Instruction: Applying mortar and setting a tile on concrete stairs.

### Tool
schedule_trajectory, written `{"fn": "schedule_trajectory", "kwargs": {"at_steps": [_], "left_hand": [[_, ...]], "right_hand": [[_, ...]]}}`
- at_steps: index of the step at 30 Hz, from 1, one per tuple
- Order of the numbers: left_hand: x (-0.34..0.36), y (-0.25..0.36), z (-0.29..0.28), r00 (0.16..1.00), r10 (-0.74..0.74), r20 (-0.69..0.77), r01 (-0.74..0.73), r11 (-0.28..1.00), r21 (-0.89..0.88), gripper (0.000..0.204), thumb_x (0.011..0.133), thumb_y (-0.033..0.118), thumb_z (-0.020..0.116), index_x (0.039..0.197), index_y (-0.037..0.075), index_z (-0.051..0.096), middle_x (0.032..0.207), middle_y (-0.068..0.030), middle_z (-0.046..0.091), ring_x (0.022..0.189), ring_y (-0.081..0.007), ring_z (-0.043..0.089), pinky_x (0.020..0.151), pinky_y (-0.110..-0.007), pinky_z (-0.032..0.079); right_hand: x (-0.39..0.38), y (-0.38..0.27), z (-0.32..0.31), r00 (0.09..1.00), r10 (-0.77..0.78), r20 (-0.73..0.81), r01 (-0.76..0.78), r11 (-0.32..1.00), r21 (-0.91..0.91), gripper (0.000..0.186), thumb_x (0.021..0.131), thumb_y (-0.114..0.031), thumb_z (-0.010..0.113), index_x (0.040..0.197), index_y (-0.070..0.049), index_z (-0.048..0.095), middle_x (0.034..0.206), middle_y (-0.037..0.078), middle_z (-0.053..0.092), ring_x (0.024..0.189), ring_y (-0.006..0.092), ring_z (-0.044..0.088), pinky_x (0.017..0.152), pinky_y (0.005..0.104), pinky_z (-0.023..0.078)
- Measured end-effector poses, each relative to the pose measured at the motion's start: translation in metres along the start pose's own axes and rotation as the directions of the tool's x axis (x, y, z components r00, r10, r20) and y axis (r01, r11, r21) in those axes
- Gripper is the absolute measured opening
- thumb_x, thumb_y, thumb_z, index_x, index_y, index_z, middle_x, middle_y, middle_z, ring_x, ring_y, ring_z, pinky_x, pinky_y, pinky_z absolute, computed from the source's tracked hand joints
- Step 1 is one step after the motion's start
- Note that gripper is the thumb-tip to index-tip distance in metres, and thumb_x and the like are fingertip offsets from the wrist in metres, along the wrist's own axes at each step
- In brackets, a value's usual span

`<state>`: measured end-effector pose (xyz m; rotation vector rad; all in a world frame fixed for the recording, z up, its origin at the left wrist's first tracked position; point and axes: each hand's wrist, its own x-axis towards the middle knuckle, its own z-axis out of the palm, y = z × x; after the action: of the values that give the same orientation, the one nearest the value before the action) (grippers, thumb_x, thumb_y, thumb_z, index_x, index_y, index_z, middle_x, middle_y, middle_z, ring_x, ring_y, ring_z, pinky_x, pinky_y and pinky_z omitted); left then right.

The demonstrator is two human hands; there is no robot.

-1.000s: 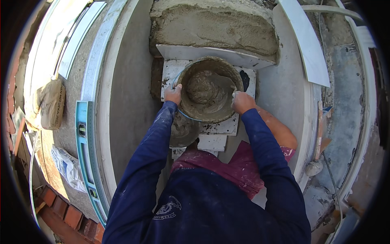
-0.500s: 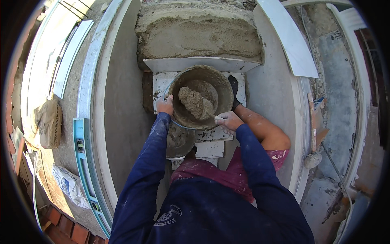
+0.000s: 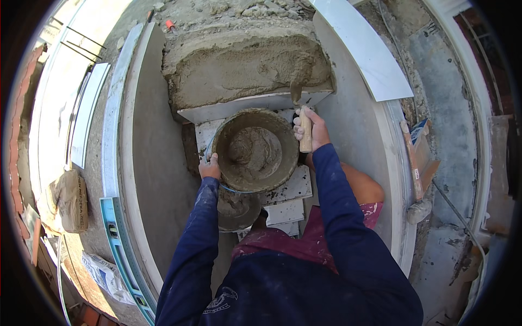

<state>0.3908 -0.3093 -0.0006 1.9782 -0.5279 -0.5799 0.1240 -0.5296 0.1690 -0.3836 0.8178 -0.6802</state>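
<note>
Stairway: grey side walls enclose the narrow steps; outside the left one lie a turquoise spirit level and a brown sack.
Upper step: a wet mortar bed covers most of it, behind an upright white board. This part seems mostly filled, but its surface is not even yet, with a higher lump at the right.
Mortar left: a good portion of loose mortar sits in the bucket, and a second vessel, partly hidden by the bucket, also contains some.
Bucket: the dark bucket stands on a white slab, in front of the board.
Trowel: the trowel is at the right end of the board, its smeared blade pointing away to the bed. Whether it touches the bed, one cannot tell.
Left hand: the left hand is partly closed at the bucket's left rim, thumb upward; the other fingers are mostly hidden, so their exact grip one cannot tell.
Right hand: the right hand is curled around the wooden handle, whose end is visible below the fingers.
</note>
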Motion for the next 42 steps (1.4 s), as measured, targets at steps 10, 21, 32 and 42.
{"fn": "schedule_trajectory", "kwargs": {"at_steps": [10,21,32,42], "left_hand": [[-0.005,0.004,-0.001,0.999,-0.041,0.008,0.041,0.999,-0.016,0.025,0.085,0.023,0.064,0.089,-0.003,0.063,0.075,-0.0105,0.063,0.068,-0.0189,0.056,0.067,-0.033,0.046],[-0.003,0.002,-0.001,0.997,-0.073,0.018,0.073,0.997,0.005,0.024,0.085,0.022,0.063,0.089,-0.002,0.063,0.077,-0.0056,0.062,0.071,-0.0140,0.055,0.070,-0.030,0.045],[0.001,0.004,-0.002,0.995,-0.086,0.052,0.088,0.996,-0.029,0.029,0.084,0.023,0.065,0.097,-0.003,0.063,0.083,-0.0111,0.065,0.075,-0.0188,0.060,0.072,-0.032,0.047],[-0.007,0.017,0.000,0.996,-0.075,0.049,0.074,0.997,0.004,0.029,0.085,0.022,0.064,0.097,-0.004,0.064,0.082,-0.0105,0.066,0.076,-0.0175,0.060,0.073,-0.031,0.047]], "right_hand": [[0.008,-0.042,0.008,0.965,-0.253,-0.071,0.162,0.784,-0.600,0.026,0.090,-0.023,0.055,0.102,-0.001,0.056,0.071,0.006,0.056,0.052,0.0132,0.054,0.043,0.0266,0.044],[0.095,-0.095,-0.033,0.726,-0.687,-0.041,-0.302,-0.264,-0.916,0.027,0.078,-0.018,0.060,0.099,0.000,0.062,0.102,0.024,0.064,0.100,0.0397,0.060,0.087,0.0452,0.047],[0.078,-0.037,0.006,0.739,-0.668,0.092,-0.121,-0.265,-0.957,0.022,0.081,-0.017,0.060,0.091,0.002,0.056,0.092,0.025,0.062,0.090,0.0416,0.060,0.080,0.0494,0.047],[0.076,0.064,0.068,0.832,-0.515,0.206,0.217,-0.040,-0.975,0.020,0.084,-0.017,0.060,0.091,0.001,0.054,0.081,0.020,0.060,0.077,0.0362,0.063,0.067,0.0460,0.051]]}}
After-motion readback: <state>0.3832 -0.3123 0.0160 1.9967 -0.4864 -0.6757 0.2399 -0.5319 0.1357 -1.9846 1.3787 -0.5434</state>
